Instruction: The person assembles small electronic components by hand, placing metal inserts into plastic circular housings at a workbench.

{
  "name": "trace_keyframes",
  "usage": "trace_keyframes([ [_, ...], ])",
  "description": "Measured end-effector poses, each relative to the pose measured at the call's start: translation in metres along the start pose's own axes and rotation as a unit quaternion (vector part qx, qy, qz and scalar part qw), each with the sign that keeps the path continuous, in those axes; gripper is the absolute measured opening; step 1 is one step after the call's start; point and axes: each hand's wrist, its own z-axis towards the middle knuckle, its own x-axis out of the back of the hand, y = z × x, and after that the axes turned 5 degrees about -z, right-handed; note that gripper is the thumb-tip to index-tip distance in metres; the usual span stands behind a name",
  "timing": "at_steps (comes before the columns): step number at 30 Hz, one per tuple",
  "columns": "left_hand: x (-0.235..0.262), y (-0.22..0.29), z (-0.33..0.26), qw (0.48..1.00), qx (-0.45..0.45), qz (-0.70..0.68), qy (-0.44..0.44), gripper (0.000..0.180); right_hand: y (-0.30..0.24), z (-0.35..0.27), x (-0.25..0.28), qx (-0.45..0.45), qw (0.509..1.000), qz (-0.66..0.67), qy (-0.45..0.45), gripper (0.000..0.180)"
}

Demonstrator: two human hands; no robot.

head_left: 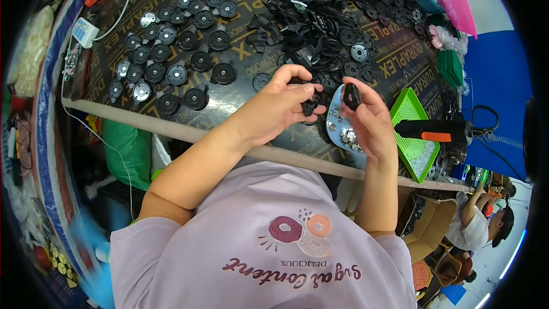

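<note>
My left hand [280, 103] is closed around a small black plastic part [310, 105], which its fingers partly cover. In my right hand [374, 123] a round black disc [351, 96] is pinched between thumb and fingers, tilted on edge. The two pieces are held apart, above the near side of the dark table. Just under my right hand lies a light blue tray [333, 120] with small shiny metal pieces [349, 136] in it. A large heap of black plastic parts [320, 28] spreads beyond both hands.
Many round black discs [155, 72] lie spread at the left. A green basket [419, 163] stands at the right, with a black and orange power screwdriver [432, 133] across it. The table's front edge [154, 127] runs before me. Another person [472, 223] sits at the far right.
</note>
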Motion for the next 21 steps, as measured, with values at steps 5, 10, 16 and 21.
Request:
trace_keyframes([
  [5, -0.001, 0.001, -0.001, 0.999, 0.008, -0.047, -0.022, 0.035, 0.017, 0.003, 0.005, -0.031, 0.979, 0.186, -0.08, 0.062],
  [10, 0.001, -0.002, 0.0, 0.997, 0.024, -0.076, -0.021, 0.029, 0.013, 0.0, -0.004, -0.02, 0.986, 0.154, -0.068, 0.06],
  [16, 0.001, -0.003, 0.001, 0.996, 0.032, -0.07, -0.041, 0.03, -0.005, 0.001, -0.019, 0.215, 0.847, -0.487, 0.007, 0.056],
  [21, -0.001, -0.003, -0.001, 0.996, 0.036, -0.071, -0.038, 0.038, -0.009, 0.002, -0.031, 0.226, 0.821, -0.524, -0.008, 0.055],
])
